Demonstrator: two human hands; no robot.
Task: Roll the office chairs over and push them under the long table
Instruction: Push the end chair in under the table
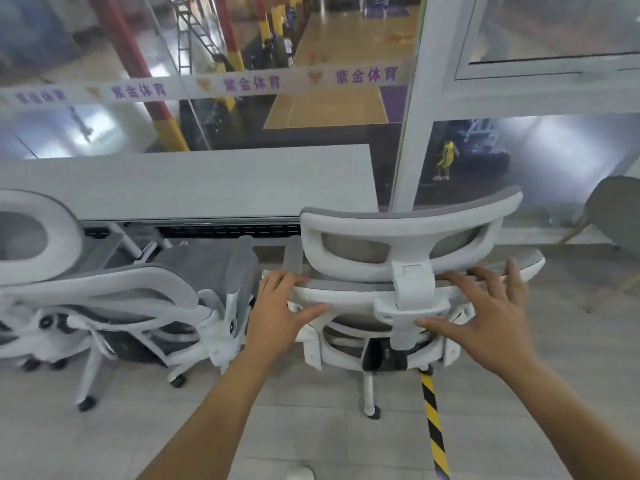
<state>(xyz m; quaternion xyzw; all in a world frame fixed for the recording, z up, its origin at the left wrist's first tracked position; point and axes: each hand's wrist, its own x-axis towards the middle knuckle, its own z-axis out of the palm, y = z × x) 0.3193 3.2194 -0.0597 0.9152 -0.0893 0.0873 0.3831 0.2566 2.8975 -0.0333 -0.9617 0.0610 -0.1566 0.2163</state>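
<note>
Gripping the top edge of the backrest, the left hand (277,306) curls its fingers over the frame at 9 o'clock of the headrest post, holding the white mesh office chair (391,296). The right hand (485,313) lies spread wide at 3 o'clock of that post, palm on the frame; whether it truly grips is hard to tell through the blur. This chair stands short of the long bench (194,181), its headrest (408,233) sitting near the bench's right end at 12 o'clock. A second office chair (145,306) sits just beside it at 9 o'clock, its seat already partly under the bench.

The risks, as I judge them: the armrests (292,258) may strike the bench edge if they ride too high; pushed straight, the chair may overshoot the bench end; its casters (372,410) may catch the striped floor tape (431,410) at 6 o'clock or tangle with the neighbour's base.
</note>
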